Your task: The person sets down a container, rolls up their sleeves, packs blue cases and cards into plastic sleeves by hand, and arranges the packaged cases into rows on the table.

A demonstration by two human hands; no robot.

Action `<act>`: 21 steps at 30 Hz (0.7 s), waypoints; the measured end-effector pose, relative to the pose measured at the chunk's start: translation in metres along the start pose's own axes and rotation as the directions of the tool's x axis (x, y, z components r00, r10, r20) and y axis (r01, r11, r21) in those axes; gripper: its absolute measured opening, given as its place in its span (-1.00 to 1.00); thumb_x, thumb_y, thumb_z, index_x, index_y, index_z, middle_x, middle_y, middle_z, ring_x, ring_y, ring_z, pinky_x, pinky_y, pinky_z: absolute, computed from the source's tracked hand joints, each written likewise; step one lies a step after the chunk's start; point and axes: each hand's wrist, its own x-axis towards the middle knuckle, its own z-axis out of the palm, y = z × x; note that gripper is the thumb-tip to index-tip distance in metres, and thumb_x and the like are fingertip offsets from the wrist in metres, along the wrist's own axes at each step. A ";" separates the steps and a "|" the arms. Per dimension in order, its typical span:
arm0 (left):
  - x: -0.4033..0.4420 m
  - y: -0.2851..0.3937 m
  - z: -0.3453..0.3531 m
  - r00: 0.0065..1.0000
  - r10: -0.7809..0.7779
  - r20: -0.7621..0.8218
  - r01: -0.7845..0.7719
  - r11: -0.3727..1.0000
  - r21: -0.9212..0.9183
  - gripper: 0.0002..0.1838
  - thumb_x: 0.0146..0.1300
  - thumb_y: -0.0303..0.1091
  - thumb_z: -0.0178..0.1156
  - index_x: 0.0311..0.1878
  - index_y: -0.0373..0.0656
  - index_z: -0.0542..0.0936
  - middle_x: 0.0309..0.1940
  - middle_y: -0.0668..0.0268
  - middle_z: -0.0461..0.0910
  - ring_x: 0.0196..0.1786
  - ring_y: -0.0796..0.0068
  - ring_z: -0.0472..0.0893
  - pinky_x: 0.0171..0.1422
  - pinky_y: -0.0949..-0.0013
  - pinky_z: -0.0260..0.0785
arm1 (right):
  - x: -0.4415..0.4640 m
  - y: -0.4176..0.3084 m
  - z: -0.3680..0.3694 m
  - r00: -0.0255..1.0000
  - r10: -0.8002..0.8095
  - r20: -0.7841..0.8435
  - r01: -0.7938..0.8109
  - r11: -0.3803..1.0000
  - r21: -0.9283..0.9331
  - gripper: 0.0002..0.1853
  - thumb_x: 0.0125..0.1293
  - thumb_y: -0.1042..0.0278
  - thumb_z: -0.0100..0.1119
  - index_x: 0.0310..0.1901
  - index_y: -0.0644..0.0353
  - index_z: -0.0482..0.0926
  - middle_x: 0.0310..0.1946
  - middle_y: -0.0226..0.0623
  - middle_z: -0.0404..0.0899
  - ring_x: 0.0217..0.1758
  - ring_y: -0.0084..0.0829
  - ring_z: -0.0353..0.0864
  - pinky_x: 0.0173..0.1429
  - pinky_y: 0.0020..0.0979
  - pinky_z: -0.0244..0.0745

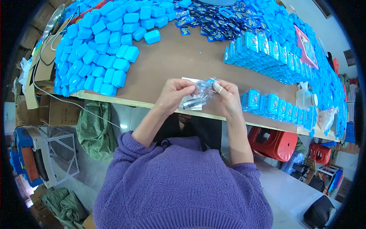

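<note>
Near the table's front edge, my left hand pinches the left side of a clear plastic bag. My right hand is closed at the bag's upper right, by a small blue piece; a white band wraps one of its fingers. A white sheet with a dark strip on it lies beneath the bag. To the right of my right hand stands a row of wrapped blue boxes. What lies inside the bag is too small to tell.
A large heap of blue boxes covers the table's left side. Dark blue printed packets lie at the back. Stacked wrapped boxes and a pink-framed item are at the right, with a clear bottle. Red stools stand below.
</note>
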 end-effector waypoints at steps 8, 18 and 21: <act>-0.002 0.007 -0.003 0.995 -0.064 0.082 0.041 0.966 0.254 -0.91 0.10 -0.49 0.24 -0.48 -0.28 0.57 -0.54 0.37 0.57 -0.50 0.68 0.46 -0.36 0.57 0.29 | -0.002 0.005 0.003 0.998 0.015 0.057 -0.016 1.000 0.009 -0.88 0.23 0.44 0.12 -0.34 0.30 0.59 -0.47 -0.47 0.53 -0.37 -0.68 0.41 -0.23 -0.59 0.30; 0.019 0.015 -0.012 0.902 0.431 0.041 -0.270 0.487 0.831 -0.80 0.05 -0.44 0.29 -0.62 -0.24 0.52 -0.69 0.46 0.47 -0.57 0.79 0.37 -0.52 0.57 0.21 | -0.003 0.002 0.007 0.996 -0.067 0.065 0.066 0.998 0.007 -0.86 0.19 0.42 0.20 -0.41 0.33 0.59 -0.46 -0.37 0.57 -0.35 -0.55 0.51 -0.12 -0.47 0.38; 0.023 0.018 -0.020 0.969 0.244 0.046 -0.197 0.644 0.739 -0.80 -0.04 -0.45 0.31 -0.64 -0.29 0.51 -0.72 0.31 0.51 -0.59 0.63 0.51 -0.54 0.43 0.31 | 0.000 0.005 0.007 0.995 -0.038 0.091 0.023 0.987 0.160 -0.87 0.19 0.41 0.21 -0.39 0.31 0.59 -0.44 -0.34 0.59 -0.29 -0.48 0.55 -0.04 -0.40 0.40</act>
